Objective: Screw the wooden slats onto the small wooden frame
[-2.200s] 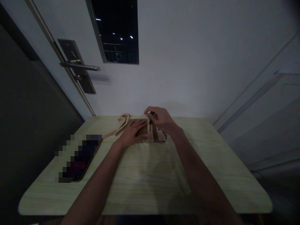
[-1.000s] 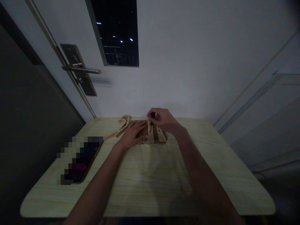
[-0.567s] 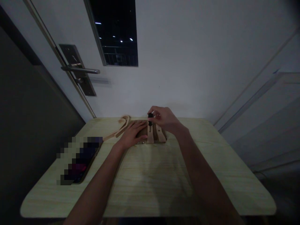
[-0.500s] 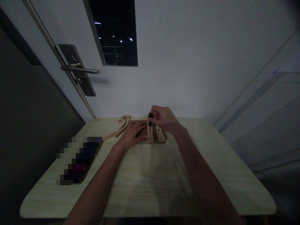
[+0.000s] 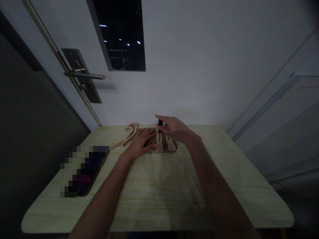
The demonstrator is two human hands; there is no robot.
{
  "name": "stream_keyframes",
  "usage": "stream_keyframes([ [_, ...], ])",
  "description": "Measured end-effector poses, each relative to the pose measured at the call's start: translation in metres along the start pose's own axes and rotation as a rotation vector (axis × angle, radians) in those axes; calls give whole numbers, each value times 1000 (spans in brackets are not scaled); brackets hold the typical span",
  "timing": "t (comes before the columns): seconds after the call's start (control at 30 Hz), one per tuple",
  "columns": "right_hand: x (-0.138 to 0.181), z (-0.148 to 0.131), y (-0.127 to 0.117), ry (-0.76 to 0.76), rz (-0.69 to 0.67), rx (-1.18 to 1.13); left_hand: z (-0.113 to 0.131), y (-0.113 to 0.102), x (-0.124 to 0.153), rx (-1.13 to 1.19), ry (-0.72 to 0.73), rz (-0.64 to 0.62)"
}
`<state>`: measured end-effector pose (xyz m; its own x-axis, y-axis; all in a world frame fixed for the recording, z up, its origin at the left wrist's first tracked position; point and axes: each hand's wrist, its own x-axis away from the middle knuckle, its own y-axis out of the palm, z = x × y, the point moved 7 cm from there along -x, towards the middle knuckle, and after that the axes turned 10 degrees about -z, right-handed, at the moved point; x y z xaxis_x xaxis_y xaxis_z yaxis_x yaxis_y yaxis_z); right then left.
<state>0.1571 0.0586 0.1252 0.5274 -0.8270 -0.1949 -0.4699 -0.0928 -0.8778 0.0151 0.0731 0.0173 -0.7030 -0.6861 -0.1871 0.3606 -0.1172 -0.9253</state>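
My left hand (image 5: 139, 143) lies flat with its fingers spread on a brown wooden board (image 5: 150, 142) near the table's far edge, pressing down on its left part. My right hand (image 5: 174, 127) has its thumb against a short black-handled screwdriver (image 5: 160, 123), with the index finger stretched out above the handle. The screwdriver stands nearly upright over a pale wooden strip (image 5: 159, 146) that lies across the board. A second pale wooden piece (image 5: 170, 144) with a dark hole sits to the right, partly beneath my right hand. The screwdriver's tip is too small to make out.
A curved pale wooden piece (image 5: 134, 127) lies left of the board, with a thin wooden stick (image 5: 116, 145) by it. A phone (image 5: 93, 169), partly pixelated, rests on the table (image 5: 154, 199) at left. Behind the table stands a white door with a metal handle (image 5: 91, 76).
My right hand's index finger has lifted and straightened above the screwdriver handle, and its grip has loosened. The left hand and the board look unmoved.
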Motion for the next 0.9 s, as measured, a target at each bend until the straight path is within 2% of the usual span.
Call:
stream_keyframes([
  [0.23,1,-6,-1,-33,-43,-27,1,0,0,14,0,-10],
  [0.37,3,-10,-5,-1,-41,-44,2,-2,0,17,1,-11],
  [0.63,3,0,-8,107,67,48,3,-1,0,-5,-3,-12],
  [0.77,-1,5,-5,71,116,25,3,-1,-1,-1,-5,-17],
  [0.9,-6,6,0,16,92,-25,2,-2,-1,7,-3,-14],
])
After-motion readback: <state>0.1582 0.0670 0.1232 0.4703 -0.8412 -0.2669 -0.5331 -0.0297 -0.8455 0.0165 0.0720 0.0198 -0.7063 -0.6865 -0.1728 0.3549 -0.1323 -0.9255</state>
